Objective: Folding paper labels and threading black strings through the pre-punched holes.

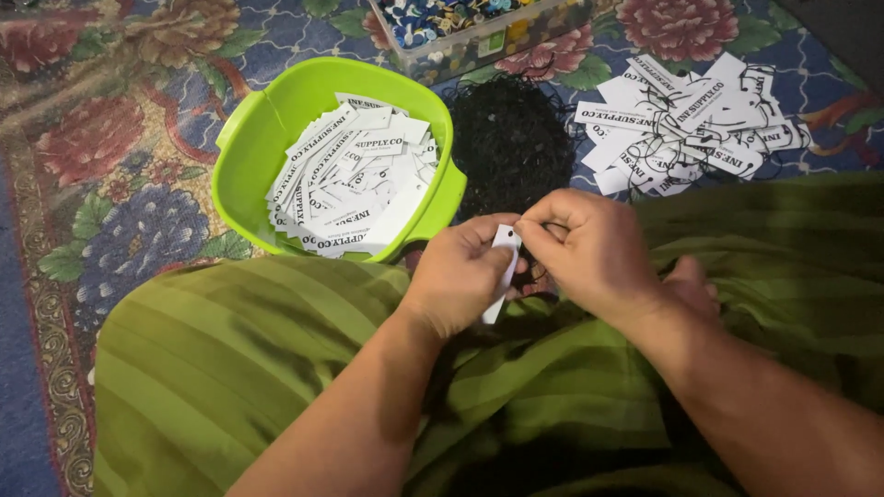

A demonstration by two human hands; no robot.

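Both hands meet over the lap, above green striped cloth [239, 359] that covers the legs. The left hand [458, 274] is curled shut around a small white tag [503, 241], which stands nearly upright between thumb and fingers; only its top and a sliver of its lower end show, the middle being hidden behind the fingers. The right hand [589, 248] is pinched closed at the top edge of the same tag, fingertips pressed together; whether a thread sits in that pinch is too fine to make out. Just beyond the hands a heap of black string [508, 138] lies on the flowered carpet [101, 156], its near edge hidden by the knuckles. Left of the heap sits a green tub [253, 124] holding a stack of white tags [354, 175], bare of string as far as can be seen. Right of the heap a loose pile of tags [686, 124] lies on the carpet with dark loops among them. At the top edge a clear box [470, 37] of small blue and white bits is cut off by the frame, so its contents cannot be told. Both forearms run out of the bottom of the view.
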